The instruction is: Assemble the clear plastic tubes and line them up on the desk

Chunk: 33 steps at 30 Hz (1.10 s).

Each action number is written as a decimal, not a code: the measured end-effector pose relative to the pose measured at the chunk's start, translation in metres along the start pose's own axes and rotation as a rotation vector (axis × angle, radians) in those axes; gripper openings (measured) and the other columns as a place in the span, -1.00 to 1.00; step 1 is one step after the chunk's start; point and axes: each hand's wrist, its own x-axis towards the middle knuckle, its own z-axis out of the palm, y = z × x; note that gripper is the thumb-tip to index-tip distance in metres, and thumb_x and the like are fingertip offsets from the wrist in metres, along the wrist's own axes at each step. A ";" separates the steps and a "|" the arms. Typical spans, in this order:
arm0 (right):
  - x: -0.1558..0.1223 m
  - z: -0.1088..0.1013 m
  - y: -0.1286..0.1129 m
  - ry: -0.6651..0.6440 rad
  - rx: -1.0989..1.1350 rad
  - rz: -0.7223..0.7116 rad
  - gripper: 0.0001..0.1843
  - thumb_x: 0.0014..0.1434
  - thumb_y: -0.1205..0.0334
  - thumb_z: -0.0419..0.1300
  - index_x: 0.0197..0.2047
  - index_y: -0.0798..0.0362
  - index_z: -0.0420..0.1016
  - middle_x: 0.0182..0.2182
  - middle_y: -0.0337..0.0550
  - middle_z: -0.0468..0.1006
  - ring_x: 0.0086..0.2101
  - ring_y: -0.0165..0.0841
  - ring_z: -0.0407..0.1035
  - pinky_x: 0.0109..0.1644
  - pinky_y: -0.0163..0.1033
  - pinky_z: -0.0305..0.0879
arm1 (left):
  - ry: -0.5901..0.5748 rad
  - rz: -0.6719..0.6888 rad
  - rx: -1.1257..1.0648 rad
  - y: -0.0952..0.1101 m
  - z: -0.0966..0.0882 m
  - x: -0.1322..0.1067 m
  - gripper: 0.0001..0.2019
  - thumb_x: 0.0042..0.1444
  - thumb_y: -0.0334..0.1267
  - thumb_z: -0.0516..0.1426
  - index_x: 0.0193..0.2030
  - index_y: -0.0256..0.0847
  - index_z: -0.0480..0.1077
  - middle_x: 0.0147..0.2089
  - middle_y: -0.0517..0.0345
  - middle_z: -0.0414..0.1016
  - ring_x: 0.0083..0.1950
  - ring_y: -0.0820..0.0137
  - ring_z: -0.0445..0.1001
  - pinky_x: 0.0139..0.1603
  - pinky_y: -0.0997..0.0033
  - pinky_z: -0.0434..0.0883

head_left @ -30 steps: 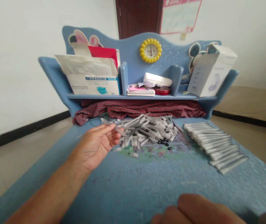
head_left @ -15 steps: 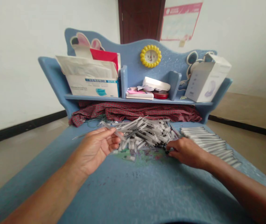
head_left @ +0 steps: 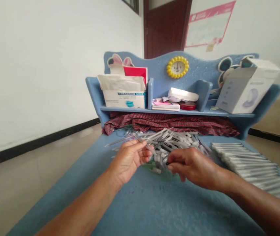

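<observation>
Pinched between the thumb and fingers of my left hand [head_left: 131, 159] is a clear pen barrel [head_left: 150, 149], slanting over the near left side of a pile. My right hand [head_left: 195, 167] is close by on the right, thumb and forefinger together on a small black piece [head_left: 168, 163], mostly hidden by the fingers. Behind both hands lies the heap of loose pen parts [head_left: 176, 141]: clear barrels, caps and dark thin refills. On the right, pens [head_left: 250, 165] with dark cores lie side by side in a row.
The blue desk [head_left: 140, 206] has a back shelf with a mask box [head_left: 124, 98], papers [head_left: 166, 106], a red tin [head_left: 188, 106] and a white carton [head_left: 245, 88]. A yellow flower-shaped clock [head_left: 177, 67] hangs above. Checked cloth [head_left: 169, 122] is bunched beneath the shelf.
My right hand has left the pile's near right edge and come left toward my left hand, with a small black piece. My left hand still holds the barrel. The view has turned left.
</observation>
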 end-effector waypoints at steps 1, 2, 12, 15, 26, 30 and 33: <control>0.004 0.005 -0.006 0.031 -0.018 -0.036 -0.87 0.12 0.28 0.05 -0.42 0.07 0.37 -0.62 -0.32 0.34 -0.60 -0.52 0.25 -0.52 -0.41 0.04 | 0.000 0.004 0.001 0.000 -0.001 0.000 -0.96 0.07 -0.48 0.07 -0.39 -0.37 0.32 -0.43 0.05 0.49 -0.54 0.52 0.44 -0.57 0.60 0.37; 0.008 0.009 -0.010 0.063 -0.047 -0.066 -0.87 0.12 0.28 0.05 -0.42 0.07 0.37 -0.63 -0.32 0.34 -0.59 -0.52 0.25 -0.52 -0.41 0.04 | 0.001 0.006 0.000 -0.001 -0.001 -0.001 -0.96 0.07 -0.48 0.07 -0.38 -0.37 0.32 -0.43 0.04 0.49 -0.54 0.52 0.43 -0.57 0.60 0.37; 0.015 0.026 -0.010 0.216 -0.124 -0.055 -0.83 0.16 0.24 0.04 -0.40 0.08 0.40 -0.64 -0.29 0.35 -0.59 -0.49 0.24 -0.49 -0.38 0.04 | -0.003 0.011 -0.011 0.000 -0.003 -0.002 -0.97 0.07 -0.46 0.07 -0.39 -0.34 0.30 -0.44 0.04 0.48 -0.55 0.53 0.42 -0.59 0.61 0.36; 0.014 0.027 -0.010 0.227 -0.108 -0.072 -0.82 0.17 0.23 0.03 -0.39 0.07 0.40 -0.64 -0.30 0.35 -0.60 -0.49 0.23 -0.49 -0.39 0.05 | -0.005 0.018 0.013 -0.002 -0.003 -0.003 -0.97 0.06 -0.46 0.08 -0.38 -0.33 0.29 -0.44 0.05 0.48 -0.56 0.53 0.41 -0.59 0.61 0.35; 0.012 0.028 -0.007 0.212 -0.113 -0.083 -0.80 0.17 0.23 0.01 -0.44 0.08 0.35 -0.63 -0.29 0.34 -0.59 -0.49 0.23 -0.49 -0.39 0.05 | -0.036 0.039 0.109 -0.006 0.000 -0.004 -0.96 0.03 -0.43 0.10 -0.36 -0.30 0.28 -0.45 0.08 0.47 -0.54 0.49 0.44 -0.60 0.59 0.35; 0.012 0.028 -0.008 0.220 -0.091 -0.063 -0.80 0.17 0.22 0.00 -0.41 0.07 0.36 -0.62 -0.27 0.35 -0.58 -0.47 0.25 -0.49 -0.38 0.07 | -0.042 0.068 0.121 -0.006 0.000 -0.005 -0.94 0.02 -0.41 0.12 -0.38 -0.29 0.27 -0.45 0.08 0.47 -0.54 0.49 0.44 -0.59 0.59 0.35; 0.012 0.029 -0.009 0.228 -0.086 -0.049 -0.80 0.17 0.21 0.01 -0.42 0.06 0.37 -0.63 -0.27 0.35 -0.58 -0.47 0.26 -0.50 -0.39 0.08 | -0.036 0.083 0.143 -0.007 0.001 -0.005 -0.94 0.01 -0.40 0.12 -0.37 -0.30 0.28 -0.45 0.09 0.46 -0.55 0.49 0.43 -0.59 0.59 0.35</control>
